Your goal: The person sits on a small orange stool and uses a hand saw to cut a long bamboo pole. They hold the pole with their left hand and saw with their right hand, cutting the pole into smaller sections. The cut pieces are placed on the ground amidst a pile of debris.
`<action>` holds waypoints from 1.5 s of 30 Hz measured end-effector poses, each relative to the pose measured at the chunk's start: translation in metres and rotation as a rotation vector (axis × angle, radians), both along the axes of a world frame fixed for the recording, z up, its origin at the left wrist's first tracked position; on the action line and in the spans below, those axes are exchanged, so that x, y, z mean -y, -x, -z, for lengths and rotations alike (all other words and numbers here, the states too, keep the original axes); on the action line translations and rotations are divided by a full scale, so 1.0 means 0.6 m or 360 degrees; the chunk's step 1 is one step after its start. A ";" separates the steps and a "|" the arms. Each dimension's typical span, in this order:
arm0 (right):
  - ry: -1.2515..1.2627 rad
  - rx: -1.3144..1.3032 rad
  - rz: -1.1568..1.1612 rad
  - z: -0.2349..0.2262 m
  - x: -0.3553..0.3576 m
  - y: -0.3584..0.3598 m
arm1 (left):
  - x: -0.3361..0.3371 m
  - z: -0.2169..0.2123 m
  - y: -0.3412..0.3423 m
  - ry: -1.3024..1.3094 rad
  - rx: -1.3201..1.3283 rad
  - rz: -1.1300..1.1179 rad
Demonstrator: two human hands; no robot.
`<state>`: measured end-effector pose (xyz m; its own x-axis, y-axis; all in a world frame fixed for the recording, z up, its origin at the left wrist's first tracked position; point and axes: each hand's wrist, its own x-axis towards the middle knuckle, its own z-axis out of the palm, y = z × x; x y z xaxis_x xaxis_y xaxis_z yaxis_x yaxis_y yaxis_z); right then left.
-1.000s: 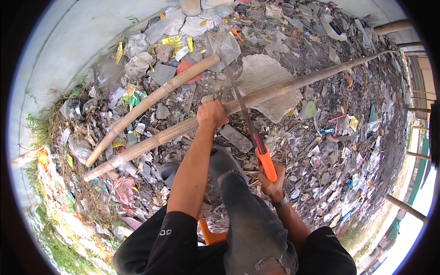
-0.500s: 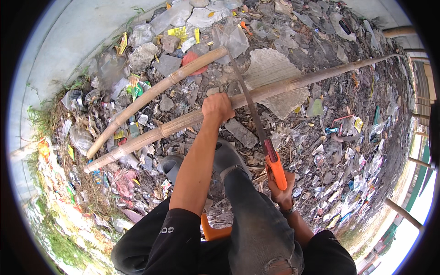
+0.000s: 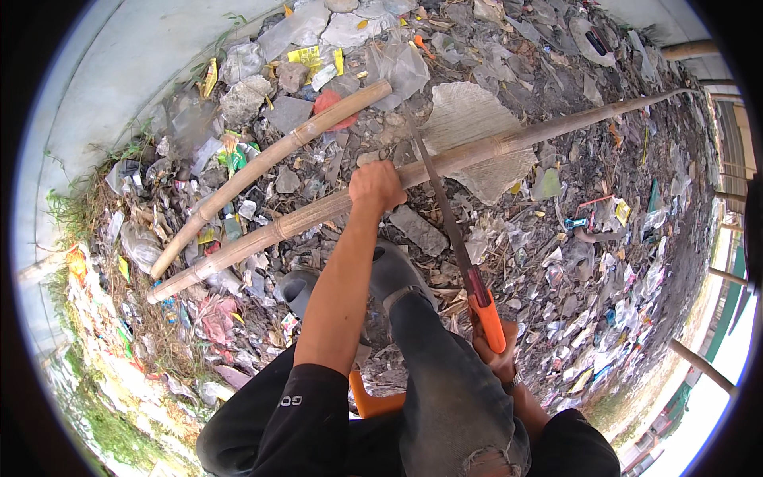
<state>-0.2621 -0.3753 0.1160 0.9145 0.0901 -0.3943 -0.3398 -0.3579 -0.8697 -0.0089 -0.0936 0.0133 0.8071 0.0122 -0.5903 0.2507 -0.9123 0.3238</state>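
A long bamboo pole (image 3: 310, 216) lies slantwise across the ground, its near end at lower left and its far end at upper right. My left hand (image 3: 377, 186) is wrapped around it near the middle. In my right hand (image 3: 496, 350) is a handsaw (image 3: 445, 203), gripped by its orange handle. The saw's dark blade crosses the pole just right of my left hand and touches it. A shorter cut bamboo piece (image 3: 270, 163) rests beyond the pole, at left. A flat slab of broken concrete (image 3: 469, 119) sits under the pole, right of the blade.
Rubble and plastic litter cover the ground. A pale wall (image 3: 87, 95) curves along the left. My grey boot (image 3: 397, 274) stands close to the pole, below my left hand. An orange object (image 3: 372, 401) shows between my legs. Several wooden posts (image 3: 703, 367) stand at right.
My right hand has drawn the saw back toward me, down and slightly right. My left hand keeps its grip, and the pole looks unmoved.
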 end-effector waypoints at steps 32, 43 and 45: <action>0.0103 -0.0101 -0.0059 -0.012 0.034 0.024 | 0.004 -0.002 0.004 -0.0085 -0.0032 0.0029; -0.0090 0.0206 0.0128 0.085 -0.072 -0.169 | 0.005 0.007 -0.004 -0.0068 -0.0049 0.0050; -0.0036 0.0086 0.0048 0.046 -0.020 -0.080 | 0.005 -0.004 -0.010 -0.0085 -0.0055 0.0025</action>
<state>-0.2144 -0.3636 0.0885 0.9368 0.0704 -0.3427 -0.3027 -0.3281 -0.8948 -0.0026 -0.0966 0.0155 0.7866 0.0319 -0.6166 0.2460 -0.9321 0.2657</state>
